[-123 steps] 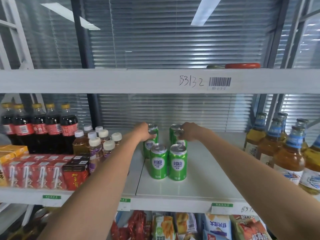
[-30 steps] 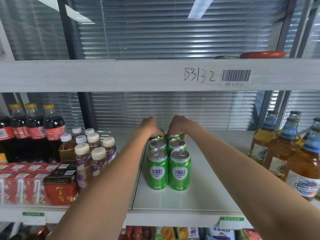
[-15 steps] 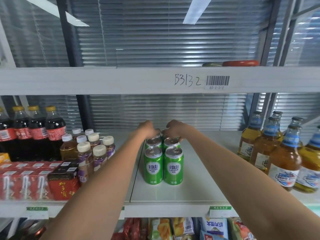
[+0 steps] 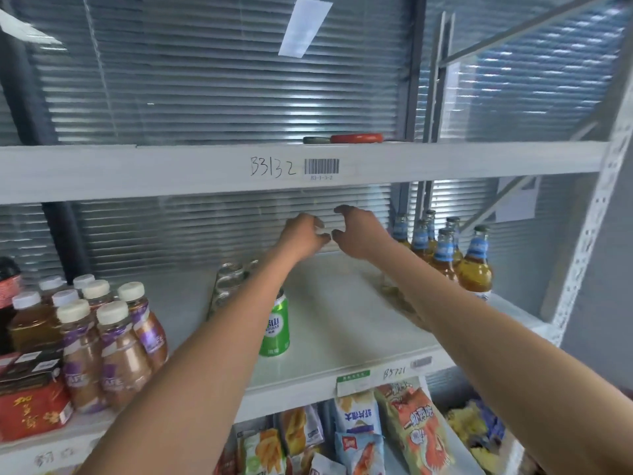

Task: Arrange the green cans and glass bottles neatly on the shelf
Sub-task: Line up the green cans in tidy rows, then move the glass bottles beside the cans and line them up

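Note:
The green cans stand in a row on the white shelf (image 4: 342,323). My left forearm covers most of them. One green can (image 4: 276,329) shows at the front, and blurred silver can tops (image 4: 228,274) show behind it. Amber glass bottles (image 4: 445,258) with blue labels are grouped at the back right of the shelf. My left hand (image 4: 303,234) and my right hand (image 4: 356,234) hover side by side above the shelf, past the cans. Their fingers are curled and apart, and neither hand holds anything.
Small bottles with white caps (image 4: 102,330) and a red box (image 4: 30,409) stand on the left. The upper shelf beam (image 4: 171,173) runs just above my hands. Snack bags (image 4: 394,430) fill the level below. A metal upright (image 4: 589,234) closes the right side.
Both hands have let go of the back cans and risen above the shelf, moving right. The camera has swung right, so the cans now sit behind my left forearm.

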